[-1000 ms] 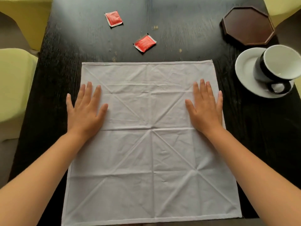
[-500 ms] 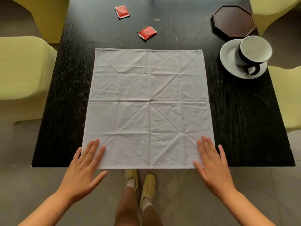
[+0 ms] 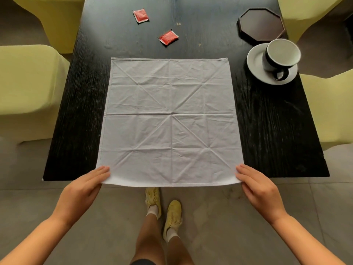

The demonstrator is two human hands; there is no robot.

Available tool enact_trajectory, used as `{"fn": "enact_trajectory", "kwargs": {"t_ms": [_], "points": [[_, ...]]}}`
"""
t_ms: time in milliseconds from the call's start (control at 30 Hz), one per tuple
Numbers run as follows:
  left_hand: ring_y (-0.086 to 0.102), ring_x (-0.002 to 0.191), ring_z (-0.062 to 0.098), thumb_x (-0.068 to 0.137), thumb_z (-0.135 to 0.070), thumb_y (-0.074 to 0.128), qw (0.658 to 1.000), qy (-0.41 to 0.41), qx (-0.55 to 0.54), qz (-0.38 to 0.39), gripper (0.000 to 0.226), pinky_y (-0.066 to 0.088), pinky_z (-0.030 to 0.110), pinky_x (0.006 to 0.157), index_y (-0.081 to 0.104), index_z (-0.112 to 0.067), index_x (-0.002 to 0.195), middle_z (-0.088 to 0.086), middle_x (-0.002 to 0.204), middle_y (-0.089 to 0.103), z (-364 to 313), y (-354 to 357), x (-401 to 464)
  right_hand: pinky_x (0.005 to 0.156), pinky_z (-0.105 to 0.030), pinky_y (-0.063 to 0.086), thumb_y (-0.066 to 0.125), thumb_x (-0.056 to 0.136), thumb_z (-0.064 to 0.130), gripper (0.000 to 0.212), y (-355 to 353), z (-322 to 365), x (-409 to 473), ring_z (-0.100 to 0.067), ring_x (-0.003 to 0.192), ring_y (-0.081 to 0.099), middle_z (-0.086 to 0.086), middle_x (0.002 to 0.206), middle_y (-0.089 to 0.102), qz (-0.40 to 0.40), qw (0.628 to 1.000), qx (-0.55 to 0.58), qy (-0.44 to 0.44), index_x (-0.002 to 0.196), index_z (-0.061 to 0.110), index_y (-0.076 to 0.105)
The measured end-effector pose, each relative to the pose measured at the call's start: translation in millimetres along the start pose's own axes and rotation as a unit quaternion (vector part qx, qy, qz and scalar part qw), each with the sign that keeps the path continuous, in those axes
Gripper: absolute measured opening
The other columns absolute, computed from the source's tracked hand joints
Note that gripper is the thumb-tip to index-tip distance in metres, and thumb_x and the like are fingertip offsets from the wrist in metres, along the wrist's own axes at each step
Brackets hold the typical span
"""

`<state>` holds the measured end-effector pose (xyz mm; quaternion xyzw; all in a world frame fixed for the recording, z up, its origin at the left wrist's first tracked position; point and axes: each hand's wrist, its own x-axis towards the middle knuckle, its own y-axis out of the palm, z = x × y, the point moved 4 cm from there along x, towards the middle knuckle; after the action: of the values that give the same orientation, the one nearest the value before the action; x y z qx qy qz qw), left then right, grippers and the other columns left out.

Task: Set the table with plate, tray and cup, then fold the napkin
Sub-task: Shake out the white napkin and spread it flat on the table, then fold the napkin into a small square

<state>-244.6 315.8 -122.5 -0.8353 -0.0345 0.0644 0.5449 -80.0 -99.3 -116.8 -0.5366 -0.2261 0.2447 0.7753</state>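
Note:
A white creased napkin lies spread flat on the black table, its near edge at the table's front edge. My left hand pinches the napkin's near left corner. My right hand pinches the near right corner, and the near edge is lifted slightly off the table. At the back right a black-and-white cup sits on a white plate. Behind them lies a dark octagonal tray.
Two red sachets lie at the back of the table. Yellow-green chairs stand on both sides. Below the table edge my legs and yellow shoes stand on the tiled floor.
My hands slid from the middle of the napkin back to its near edge, then took hold of the two near corners. The view pulled back from the table.

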Motion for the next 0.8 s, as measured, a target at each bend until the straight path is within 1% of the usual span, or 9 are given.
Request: {"fn": "enact_trajectory", "kwargs": {"t_ms": [67, 133, 167, 233, 367, 433, 667, 733, 800], "points": [[0.067, 0.102, 0.023, 0.081, -0.001, 0.066, 0.998, -0.044, -0.040, -0.022, 0.026, 0.036, 0.012, 0.098, 0.070, -0.004, 0.107, 0.011, 0.109, 0.070, 4.7, -6.1, 3.0, 0.099, -0.026, 0.042, 0.056, 0.082, 0.002, 0.017, -8.0, -1.4, 8.5, -0.029, 0.099, 0.067, -0.013, 0.096, 0.072, -0.021, 0.999, 0.023, 0.026, 0.088, 0.001, 0.072], [0.065, 0.095, -0.001, 0.073, 0.008, 0.071, 0.990, -0.090, -0.100, -0.045, 0.033, 0.040, 0.006, 0.091, 0.071, -0.007, 0.102, 0.007, 0.101, 0.072, 9.9, -11.9, 8.2, 0.088, -0.033, 0.047, 0.056, 0.082, 0.008, 0.015, -18.2, -2.1, 20.3, -0.025, 0.089, 0.067, -0.010, 0.084, 0.071, -0.060, 0.996, 0.038, 0.060, 0.083, 0.003, 0.070], [0.060, 0.093, -0.013, 0.072, 0.007, 0.072, 0.984, -0.109, -0.124, -0.063, 0.031, 0.041, 0.002, 0.088, 0.072, -0.007, 0.100, 0.005, 0.097, 0.072, 12.1, -15.1, 11.1, 0.083, -0.036, 0.048, 0.059, 0.082, 0.007, 0.011, -24.0, -2.2, 26.6, -0.023, 0.086, 0.065, -0.009, 0.081, 0.070, -0.083, 0.992, 0.043, 0.080, 0.081, 0.004, 0.070], [0.056, 0.088, -0.022, 0.076, 0.002, 0.070, 0.972, -0.144, -0.160, -0.099, 0.023, 0.041, -0.001, 0.082, 0.072, -0.009, 0.096, 0.001, 0.091, 0.071, 16.8, -20.8, 21.1, 0.076, -0.037, 0.049, 0.068, 0.077, -0.003, 0.007, -32.1, -5.0, 41.3, -0.021, 0.080, 0.062, -0.008, 0.078, 0.068, -0.118, 0.983, 0.069, 0.124, 0.079, 0.004, 0.069], [0.059, 0.075, -0.018, 0.081, -0.010, 0.068, 0.936, -0.207, -0.225, -0.173, 0.014, 0.041, -0.003, 0.071, 0.069, -0.019, 0.092, -0.012, 0.082, 0.066, 29.3, -37.0, 55.1, 0.078, -0.013, 0.041, 0.069, 0.078, -0.001, 0.009, -43.7, -12.6, 75.3, -0.016, 0.083, 0.059, -0.006, 0.082, 0.068, -0.154, 0.957, 0.136, 0.206, 0.081, 0.008, 0.069], [0.059, 0.072, -0.017, 0.082, -0.013, 0.068, 0.925, -0.206, -0.250, -0.197, 0.014, 0.042, -0.003, 0.067, 0.068, -0.023, 0.092, -0.014, 0.082, 0.065, 33.2, -46.7, 79.7, 0.076, -0.009, 0.041, 0.067, 0.082, 0.006, 0.008, -47.0, -19.2, 96.5, -0.017, 0.086, 0.059, -0.002, 0.086, 0.066, -0.160, 0.939, 0.186, 0.239, 0.086, 0.012, 0.069], [0.060, 0.069, -0.003, 0.083, -0.020, 0.068, 0.907, -0.203, -0.282, -0.240, 0.011, 0.046, 0.002, 0.063, 0.067, -0.023, 0.093, 0.002, 0.085, 0.067, 57.3, -67.6, 188.0, 0.075, -0.021, 0.044, 0.064, 0.084, 0.017, 0.005, -50.8, -47.2, 199.6, -0.012, 0.085, 0.061, 0.001, 0.086, 0.067, -0.176, 0.913, 0.249, 0.271, 0.088, 0.018, 0.067], [0.061, 0.073, 0.007, 0.083, -0.022, 0.067, 0.909, -0.202, -0.277, -0.238, 0.010, 0.049, 0.015, 0.068, 0.068, -0.023, 0.093, 0.002, 0.088, 0.067, 65.4, -68.2, 216.8, 0.078, -0.027, 0.046, 0.064, 0.083, 0.017, 0.004, -46.8, -55.7, 228.4, -0.013, 0.083, 0.061, 0.000, 0.084, 0.067, -0.175, 0.911, 0.251, 0.276, 0.085, 0.019, 0.066], [0.059, 0.071, 0.005, 0.083, -0.022, 0.067, 0.912, -0.201, -0.266, -0.240, 0.009, 0.047, 0.025, 0.071, 0.068, -0.020, 0.091, 0.004, 0.087, 0.068, 75.0, -66.6, 241.9, 0.078, -0.031, 0.047, 0.064, 0.083, 0.016, 0.004, -39.1, -65.3, 253.5, -0.015, 0.081, 0.062, -0.004, 0.083, 0.068, -0.170, 0.911, 0.248, 0.284, 0.084, 0.019, 0.067]]}}
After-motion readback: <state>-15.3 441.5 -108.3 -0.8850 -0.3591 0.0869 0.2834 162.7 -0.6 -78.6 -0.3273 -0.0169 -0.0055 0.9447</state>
